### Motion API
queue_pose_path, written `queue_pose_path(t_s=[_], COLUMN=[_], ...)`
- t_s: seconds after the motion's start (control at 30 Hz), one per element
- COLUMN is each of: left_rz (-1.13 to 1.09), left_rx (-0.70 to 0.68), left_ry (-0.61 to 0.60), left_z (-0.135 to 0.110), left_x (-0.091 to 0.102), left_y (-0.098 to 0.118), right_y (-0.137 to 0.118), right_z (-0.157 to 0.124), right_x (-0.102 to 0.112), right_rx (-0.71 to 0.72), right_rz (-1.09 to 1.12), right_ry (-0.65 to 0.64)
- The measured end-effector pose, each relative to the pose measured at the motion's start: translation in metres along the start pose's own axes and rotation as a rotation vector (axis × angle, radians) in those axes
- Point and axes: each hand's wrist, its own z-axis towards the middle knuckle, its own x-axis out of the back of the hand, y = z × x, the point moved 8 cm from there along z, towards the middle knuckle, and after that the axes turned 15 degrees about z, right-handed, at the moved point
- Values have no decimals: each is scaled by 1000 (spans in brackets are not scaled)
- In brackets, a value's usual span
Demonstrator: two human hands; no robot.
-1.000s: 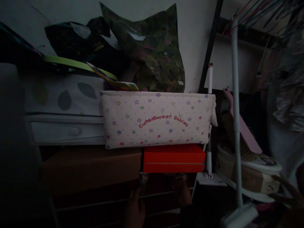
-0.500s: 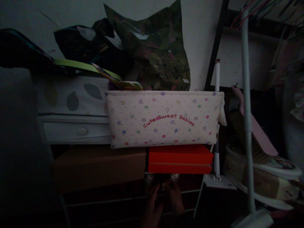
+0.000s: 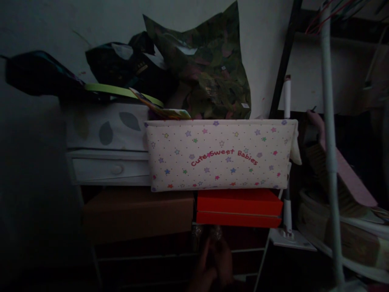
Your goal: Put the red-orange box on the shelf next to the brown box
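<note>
Dimly visible and nearest, the left hand point(image 3: 205, 269) and right hand point(image 3: 223, 261) sit close together; whether either grips anything is too dark to tell. At the right's fingertips is a sparkly item point(image 3: 216, 232), a second item point(image 3: 197, 231) just left, both below a red box point(image 3: 238, 207). Farther, a starry bin point(image 3: 220, 162), then a camouflage bag point(image 3: 212, 73).

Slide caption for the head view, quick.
Left hand and right hand close together near glittery items in dim light, below a red box and star-print bin.

Left hand point(image 3: 206, 272) close beside right hand point(image 3: 224, 261)
Fingers point(image 3: 205, 250) extend forward; in the gloom, their curl is unclear.
</note>
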Motion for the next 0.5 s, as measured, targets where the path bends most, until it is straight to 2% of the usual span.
queue_pose_path(t_s=[0.13,0.3,0.5], left_rz=[18,155,115], left_rx=[-6,6,-7], left_ry=[-31,16,21], left_z=[-1,3,15], left_x=[1,10,9], left_y=[-1,-11,-25], right_y=[-4,0,4], right_z=[2,5,10], right_x=[0,-14,-20], right_rx=[36,41,51], right_rz=[-75,2,57], right_ry=[1,-81,-97])
